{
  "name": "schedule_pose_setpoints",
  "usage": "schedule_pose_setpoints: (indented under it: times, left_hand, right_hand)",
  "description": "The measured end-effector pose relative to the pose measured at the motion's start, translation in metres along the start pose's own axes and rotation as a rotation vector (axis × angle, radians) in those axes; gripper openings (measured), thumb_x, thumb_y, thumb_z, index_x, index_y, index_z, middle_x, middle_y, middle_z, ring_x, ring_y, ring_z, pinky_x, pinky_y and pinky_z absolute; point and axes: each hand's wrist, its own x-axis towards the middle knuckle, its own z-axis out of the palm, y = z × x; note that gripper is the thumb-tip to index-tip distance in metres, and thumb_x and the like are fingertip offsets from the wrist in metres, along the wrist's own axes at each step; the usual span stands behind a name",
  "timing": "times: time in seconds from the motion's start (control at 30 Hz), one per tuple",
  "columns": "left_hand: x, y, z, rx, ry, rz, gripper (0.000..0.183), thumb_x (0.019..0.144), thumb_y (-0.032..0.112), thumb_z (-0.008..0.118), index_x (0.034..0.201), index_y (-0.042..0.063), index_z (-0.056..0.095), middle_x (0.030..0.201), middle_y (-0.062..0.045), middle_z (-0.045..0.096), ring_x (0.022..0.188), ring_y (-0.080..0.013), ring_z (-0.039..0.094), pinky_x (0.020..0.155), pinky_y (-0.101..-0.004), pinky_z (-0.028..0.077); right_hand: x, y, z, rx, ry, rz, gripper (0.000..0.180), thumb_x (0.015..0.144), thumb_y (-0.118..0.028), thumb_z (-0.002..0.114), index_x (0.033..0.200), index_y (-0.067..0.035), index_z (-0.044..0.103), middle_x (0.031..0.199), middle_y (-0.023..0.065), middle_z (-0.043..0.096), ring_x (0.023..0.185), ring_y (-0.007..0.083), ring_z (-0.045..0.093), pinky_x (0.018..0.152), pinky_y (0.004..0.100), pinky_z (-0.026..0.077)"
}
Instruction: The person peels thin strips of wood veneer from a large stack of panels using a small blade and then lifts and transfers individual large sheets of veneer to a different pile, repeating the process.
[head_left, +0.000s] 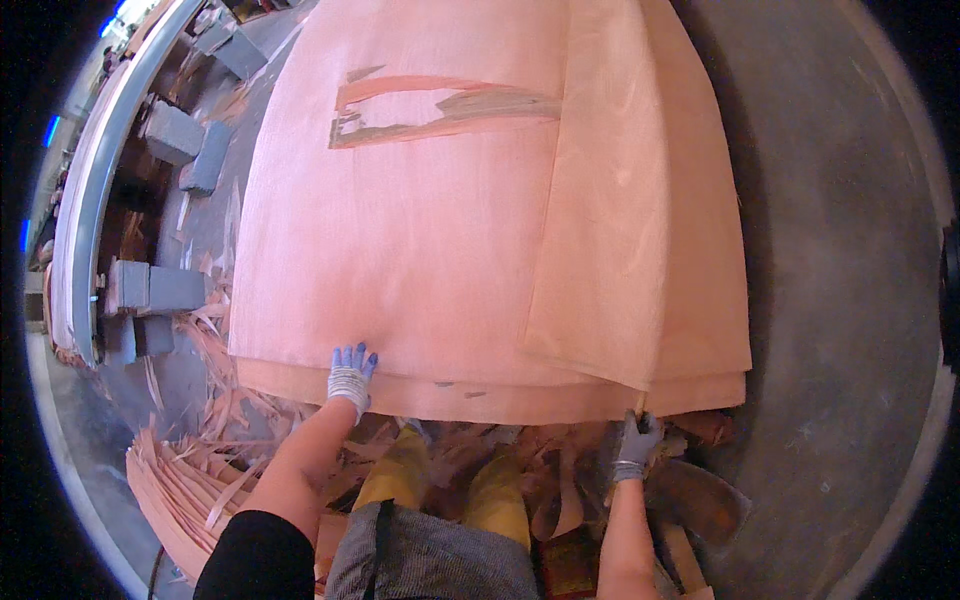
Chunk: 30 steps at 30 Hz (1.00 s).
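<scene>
A large stack of thin wood veneer sheets (405, 277) lies before me, its top sheet torn open in a long ragged gap. My left hand (351, 375), in a white and blue glove, rests with fingers spread on the near edge of the stack, left of centre. At the near right edge, my right hand (637, 442), in a grey glove, is closed on a thin wooden stick or rolled veneer edge; which one is unclear. Just above it, a narrower veneer strip (600, 225) lies folded or overlapped along the right part of the stack.
Torn veneer scraps (217, 390) litter the floor at left and around my legs. A pile of veneer strips (180, 495) lies at lower left. Grey blocks (172, 131) stand by a long raised stack (105, 172) at left. Concrete floor (840, 300) extends at right.
</scene>
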Motion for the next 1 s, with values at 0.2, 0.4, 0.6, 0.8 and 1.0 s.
schedule_pose_setpoints:
  times: [0.2,0.4,0.6,0.8,1.0]
  left_hand:
    - [0.0,0.005,-0.008,0.066,-0.134,-0.019,0.09,0.067,0.045,0.069,0.14,0.01,0.03,0.146,-0.019,0.023,0.133,-0.0362,0.023,0.108,-0.0532,0.015]
    - [0.02,-0.003,-0.01,0.143,-0.204,0.04,0.091,0.068,0.048,0.068,0.142,0.015,0.026,0.148,-0.016,0.019,0.135,-0.0326,0.021,0.109,-0.0511,0.012]
    - [0.026,-0.014,-0.004,0.169,-0.335,0.093,0.085,0.075,0.05,0.06,0.144,0.019,0.021,0.15,-0.012,0.016,0.137,-0.0323,0.018,0.109,-0.0526,0.011]
    - [0.158,-0.053,-0.127,0.149,-0.624,0.639,0.045,0.083,0.036,0.05,0.118,0.01,0.055,0.115,-0.02,0.058,0.106,-0.0342,0.056,0.091,-0.0444,0.042]
    - [0.289,-0.034,-0.3,-0.373,0.821,-0.008,0.021,0.077,0.03,0.059,0.088,0.015,0.067,0.136,-0.017,0.042,0.123,-0.0353,0.041,0.102,-0.0489,0.029]
  right_hand:
    - [0.018,0.022,-0.087,-0.561,0.038,0.138,0.039,0.081,-0.018,0.066,0.111,0.005,0.057,0.099,0.0152,0.064,0.086,0.0269,0.06,0.076,0.0352,0.047]
    - [0.054,0.038,-0.127,-1.007,-0.21,0.201,0.04,0.083,-0.027,0.062,0.108,0.004,0.056,0.097,0.0235,0.062,0.089,0.0364,0.06,0.078,0.0425,0.046]
    - [0.049,-0.065,0.037,-0.355,-0.392,0.23,0.021,0.081,-0.017,0.061,0.092,0.001,0.056,0.076,0.0195,0.062,0.071,0.0354,0.059,0.066,0.0414,0.046]
    - [0.066,-0.01,0.118,-0.599,-0.453,0.275,0.038,0.079,-0.021,0.064,0.106,0.003,0.052,0.098,0.0243,0.061,0.096,0.041,0.057,0.08,0.0463,0.045]
    - [0.067,0.008,0.121,-0.748,-0.329,0.191,0.03,0.075,-0.015,0.065,0.096,0.004,0.053,0.089,0.0245,0.062,0.085,0.0399,0.06,0.072,0.044,0.047]
